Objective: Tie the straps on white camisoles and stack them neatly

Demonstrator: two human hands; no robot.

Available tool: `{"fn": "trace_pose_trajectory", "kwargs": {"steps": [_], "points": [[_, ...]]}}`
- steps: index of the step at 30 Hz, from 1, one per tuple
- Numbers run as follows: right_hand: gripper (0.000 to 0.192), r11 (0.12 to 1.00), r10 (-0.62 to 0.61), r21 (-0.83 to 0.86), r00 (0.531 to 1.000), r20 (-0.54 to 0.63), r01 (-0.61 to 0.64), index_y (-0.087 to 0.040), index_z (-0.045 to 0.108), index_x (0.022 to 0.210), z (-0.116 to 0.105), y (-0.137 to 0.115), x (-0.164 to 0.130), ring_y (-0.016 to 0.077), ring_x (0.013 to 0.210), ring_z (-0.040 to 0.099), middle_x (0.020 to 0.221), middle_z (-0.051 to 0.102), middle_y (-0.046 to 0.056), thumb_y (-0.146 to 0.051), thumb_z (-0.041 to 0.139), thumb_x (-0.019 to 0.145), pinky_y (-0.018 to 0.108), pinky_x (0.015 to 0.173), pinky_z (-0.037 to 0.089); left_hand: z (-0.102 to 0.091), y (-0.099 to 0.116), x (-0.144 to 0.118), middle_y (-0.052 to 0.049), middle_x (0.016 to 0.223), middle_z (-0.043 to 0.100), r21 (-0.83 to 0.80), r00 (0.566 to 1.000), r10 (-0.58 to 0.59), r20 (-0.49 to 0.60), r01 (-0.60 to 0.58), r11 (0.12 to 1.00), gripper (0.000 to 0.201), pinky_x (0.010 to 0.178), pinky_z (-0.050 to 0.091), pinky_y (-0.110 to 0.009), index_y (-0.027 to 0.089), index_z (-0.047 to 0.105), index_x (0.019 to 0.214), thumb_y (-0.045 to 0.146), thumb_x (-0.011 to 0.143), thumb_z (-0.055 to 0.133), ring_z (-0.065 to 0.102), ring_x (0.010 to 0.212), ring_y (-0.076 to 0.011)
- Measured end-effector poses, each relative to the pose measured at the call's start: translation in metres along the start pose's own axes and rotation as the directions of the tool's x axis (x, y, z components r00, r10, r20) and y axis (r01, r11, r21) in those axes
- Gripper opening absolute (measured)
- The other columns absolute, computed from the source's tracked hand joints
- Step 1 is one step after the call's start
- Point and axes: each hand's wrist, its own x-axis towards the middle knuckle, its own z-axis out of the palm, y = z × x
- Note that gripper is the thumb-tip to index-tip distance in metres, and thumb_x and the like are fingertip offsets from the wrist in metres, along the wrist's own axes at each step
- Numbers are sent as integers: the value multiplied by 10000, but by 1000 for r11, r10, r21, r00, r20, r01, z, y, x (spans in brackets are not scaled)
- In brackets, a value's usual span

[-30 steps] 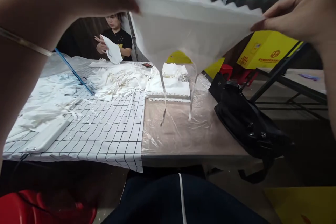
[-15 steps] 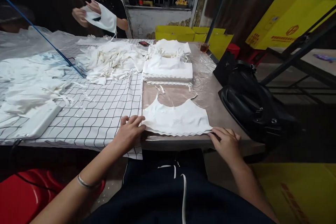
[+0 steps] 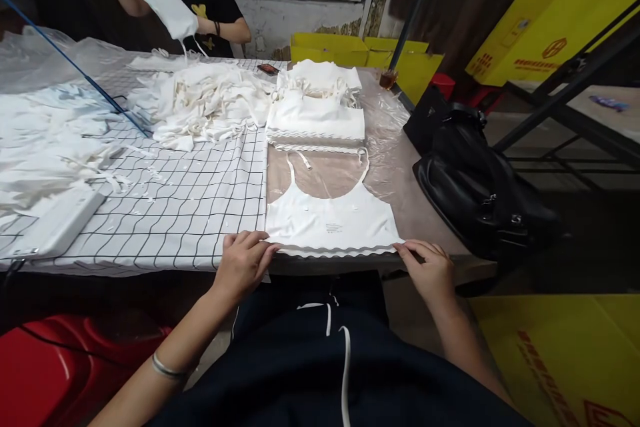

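A white bra top with thin straps and a scalloped hem lies spread on the brown tabletop, its straps pointing away from me. My left hand pinches the hem's left corner between thumb and fingers. At the right corner, my right hand is closed on the hem in the same way. Small printed text shows on the middle of the fabric. Just beyond the straps sits a stack of folded white bra tops.
Loose white garments are heaped on the checked cloth. A white box-shaped device lies far left, a black bag to the right. Across the table a co-worker holds up a white garment. A slanted blue rod crosses the left.
The bra top lies flatter; its hem is pulled straighter, with two layered edges visible, and the straps stand more upright. The co-worker has raised their garment. My view has shifted slightly.
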Motion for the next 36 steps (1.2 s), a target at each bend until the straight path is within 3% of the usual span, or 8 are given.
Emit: {"fn": "trace_pose_trajectory", "kwargs": {"steps": [7,12,16,20,22,25,29,36], "points": [[310,994,105,13,984,142,-108,-228,545,639,5,-9,10,227,712,574,677,622,41,-483,592,809,359,726,411,11,15,17,-34,854,605,-301,930,-362,65,364,881,50,712,477,-301,200,554,839,239,831,524,602,770,-176],[133,948,281,106,947,157,-299,-222,595,800,9,-10,10,191,615,557,683,616,22,-314,550,715,344,681,449,10,14,34,4,736,561,-275,834,-531,152,552,787,335,678,476,-312,183,564,1087,241,757,569,581,695,-193],[251,947,255,152,951,175,-282,-209,671,856,9,-16,17,200,648,559,745,628,52,-265,488,692,361,712,471,1,11,53,-18,725,562,-357,787,-559,263,617,701,159,767,475,-334,189,671,798,176,671,577,592,765,-213],[165,790,429,367,870,244,-492,-215,628,781,12,-24,32,206,695,577,752,637,40,-351,597,692,357,716,489,-14,18,69,-25,741,628,-741,625,-534,570,671,-5,84,731,520,-309,159,647,739,230,699,625,608,712,-172],[222,522,515,563,763,391,-641,-222,603,803,15,-31,41,201,710,599,739,649,15,-402,658,686,335,694,502,-22,23,73,-39,752,671,-720,593,-408,694,574,-391,97,739,544,-311,141,649,794,216,742,617,629,697,-163],[233,77,446,665,622,644,-743,-220,623,860,17,-48,55,207,825,658,826,702,17,-380,681,700,325,764,529,-33,32,77,-75,798,718,-586,647,-196,737,468,-661,169,803,559,-331,108,671,876,240,833,575,679,759,-187],[232,-78,83,445,439,895,-892,-195,648,790,5,-84,73,259,921,688,794,727,65,-420,595,764,404,861,541,-37,45,77,-104,873,740,-544,729,-72,681,438,-716,243,945,520,-410,106,680,884,305,882,541,694,957,-267],[281,-72,-163,613,615,771,-787,-208,640,863,-42,-157,109,246,941,701,790,719,42,-454,504,845,424,834,567,-7,78,61,-113,905,736,-377,523,47,851,670,-639,179,903,540,-370,120,692,935,206,862,553,699,959,-255]]}}
